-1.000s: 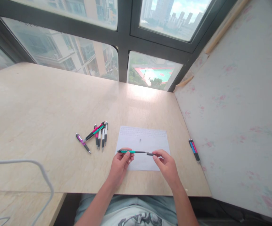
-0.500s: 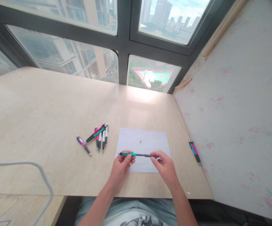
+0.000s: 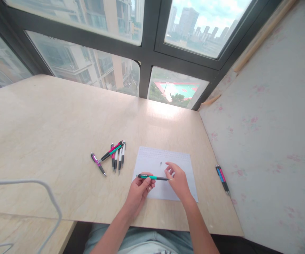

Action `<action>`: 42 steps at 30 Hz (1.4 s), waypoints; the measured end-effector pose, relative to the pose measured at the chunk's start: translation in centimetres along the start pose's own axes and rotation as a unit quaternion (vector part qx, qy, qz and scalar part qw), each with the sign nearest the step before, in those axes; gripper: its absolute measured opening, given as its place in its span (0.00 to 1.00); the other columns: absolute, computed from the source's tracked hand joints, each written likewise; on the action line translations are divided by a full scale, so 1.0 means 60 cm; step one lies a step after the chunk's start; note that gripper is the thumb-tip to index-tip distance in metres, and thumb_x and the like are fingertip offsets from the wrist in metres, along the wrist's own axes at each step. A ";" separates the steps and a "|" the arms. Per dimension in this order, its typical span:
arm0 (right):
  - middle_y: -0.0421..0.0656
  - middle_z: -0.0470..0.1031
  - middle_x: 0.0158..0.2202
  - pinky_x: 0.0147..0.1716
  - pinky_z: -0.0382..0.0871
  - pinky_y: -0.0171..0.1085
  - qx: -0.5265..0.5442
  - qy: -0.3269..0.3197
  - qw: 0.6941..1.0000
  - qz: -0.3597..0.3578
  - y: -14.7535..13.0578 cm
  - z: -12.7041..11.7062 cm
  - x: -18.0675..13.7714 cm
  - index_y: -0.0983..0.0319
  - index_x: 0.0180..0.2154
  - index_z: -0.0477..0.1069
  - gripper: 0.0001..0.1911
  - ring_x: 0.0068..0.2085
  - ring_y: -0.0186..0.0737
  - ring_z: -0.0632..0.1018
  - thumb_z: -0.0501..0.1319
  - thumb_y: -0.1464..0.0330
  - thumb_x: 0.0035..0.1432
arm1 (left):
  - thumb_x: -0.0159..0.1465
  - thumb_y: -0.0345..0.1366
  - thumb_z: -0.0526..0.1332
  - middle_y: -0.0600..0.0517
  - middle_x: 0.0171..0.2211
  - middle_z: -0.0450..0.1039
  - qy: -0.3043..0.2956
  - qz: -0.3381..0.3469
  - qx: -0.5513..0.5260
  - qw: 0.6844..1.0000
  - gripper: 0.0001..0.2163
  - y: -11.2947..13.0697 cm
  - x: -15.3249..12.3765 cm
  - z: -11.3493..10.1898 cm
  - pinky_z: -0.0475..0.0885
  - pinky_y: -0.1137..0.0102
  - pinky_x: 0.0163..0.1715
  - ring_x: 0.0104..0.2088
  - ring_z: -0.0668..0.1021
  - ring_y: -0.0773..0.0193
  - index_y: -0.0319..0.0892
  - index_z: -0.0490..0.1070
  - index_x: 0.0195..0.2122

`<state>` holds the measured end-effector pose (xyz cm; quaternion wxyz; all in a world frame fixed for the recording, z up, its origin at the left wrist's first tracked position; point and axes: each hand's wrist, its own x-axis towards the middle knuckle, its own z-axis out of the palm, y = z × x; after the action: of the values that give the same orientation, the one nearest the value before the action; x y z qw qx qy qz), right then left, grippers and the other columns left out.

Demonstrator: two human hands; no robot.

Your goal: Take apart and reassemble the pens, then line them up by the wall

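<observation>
My left hand (image 3: 139,188) pinches the barrel of a teal and black pen (image 3: 150,177), holding it level over a white sheet of paper (image 3: 180,159) on the wooden desk (image 3: 49,134). My right hand (image 3: 178,180) hovers at the pen's right tip with its fingers apart; its thumb is close to the tip and its fingertips reach up over the sheet. A tiny dark part (image 3: 160,163) lies on the paper just left of those fingertips.
Several pens (image 3: 116,153) lie in a loose pile left of the paper, a purple one (image 3: 98,164) apart from them. Two pens (image 3: 222,179) lie by the desk's right edge against the papered wall (image 3: 268,141). A white wire frame (image 3: 46,192) stands at the lower left. A window (image 3: 147,53) runs behind the desk.
My right hand slid the black end piece along the refill onto the teal pen, then let go and spread its fingers toward the small part on the paper. My left hand kept its hold.
</observation>
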<state>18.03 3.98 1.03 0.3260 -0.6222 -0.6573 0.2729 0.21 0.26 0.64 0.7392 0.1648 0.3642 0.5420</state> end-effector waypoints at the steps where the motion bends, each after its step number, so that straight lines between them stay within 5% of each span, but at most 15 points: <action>1: 0.43 0.76 0.35 0.34 0.69 0.37 -0.031 0.000 0.999 -0.011 0.002 0.006 0.011 0.61 0.46 0.72 0.15 0.29 0.36 0.74 0.56 0.70 0.57 | 0.56 0.36 0.69 0.49 0.28 0.75 0.001 -0.001 -0.001 1.000 0.10 0.000 0.000 0.000 0.69 0.71 0.34 0.30 0.75 0.66 0.38 0.75 0.37; 8: 0.44 0.76 0.32 0.33 0.66 0.36 -0.111 0.001 0.993 -0.027 -0.012 0.029 0.048 0.60 0.33 0.75 0.10 0.31 0.38 0.75 0.55 0.70 0.58 | 0.56 0.36 0.69 0.49 0.28 0.75 0.002 -0.004 -0.005 1.000 0.10 0.003 -0.002 0.002 0.68 0.72 0.33 0.29 0.74 0.67 0.38 0.75 0.37; 12: 0.44 0.77 0.30 0.31 0.68 0.36 0.070 0.015 0.996 0.049 -0.006 0.010 0.016 0.61 0.31 0.74 0.10 0.32 0.40 0.76 0.58 0.63 0.58 | 0.56 0.36 0.69 0.49 0.29 0.75 0.004 -0.001 -0.011 1.000 0.10 0.003 -0.001 0.002 0.69 0.72 0.33 0.30 0.75 0.67 0.38 0.75 0.37; 15: 0.44 0.76 0.28 0.25 0.67 0.35 0.228 0.022 0.964 0.134 -0.001 -0.016 -0.025 0.62 0.34 0.73 0.14 0.27 0.38 0.74 0.60 0.58 0.57 | 0.56 0.36 0.69 0.49 0.28 0.75 0.011 -0.001 -0.009 1.000 0.10 0.002 0.000 0.001 0.69 0.72 0.33 0.29 0.75 0.67 0.38 0.75 0.37; 19: 0.43 0.74 0.26 0.23 0.66 0.34 0.315 0.045 0.935 0.158 -0.007 -0.043 -0.066 0.62 0.34 0.74 0.14 0.26 0.37 0.72 0.63 0.57 0.55 | 0.55 0.37 0.70 0.49 0.29 0.76 0.021 -0.006 0.008 1.000 0.11 0.001 0.001 0.002 0.69 0.72 0.33 0.30 0.75 0.66 0.38 0.76 0.37; 35: 0.45 0.76 0.35 0.34 0.71 0.36 0.205 0.006 0.977 0.059 -0.024 -0.042 -0.077 0.60 0.36 0.73 0.09 0.37 0.41 0.76 0.61 0.62 0.57 | 0.55 0.36 0.69 0.48 0.29 0.77 0.001 0.013 0.081 0.997 0.11 0.000 -0.001 0.005 0.69 0.72 0.32 0.29 0.75 0.66 0.38 0.76 0.38; 42: 0.39 0.69 0.20 0.27 0.64 0.34 0.171 -0.031 0.981 0.087 -0.020 -0.045 -0.083 0.62 0.22 0.69 0.23 0.25 0.35 0.71 0.52 0.57 0.64 | 0.57 0.37 0.68 0.48 0.28 0.77 -0.050 0.014 0.146 0.988 0.09 -0.004 -0.003 -0.002 0.69 0.70 0.32 0.29 0.75 0.64 0.39 0.76 0.37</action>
<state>19.41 -1.19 3.27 0.3817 -0.6036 -0.5540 0.4278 0.28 -0.03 0.47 0.7171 0.3025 0.3996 0.4843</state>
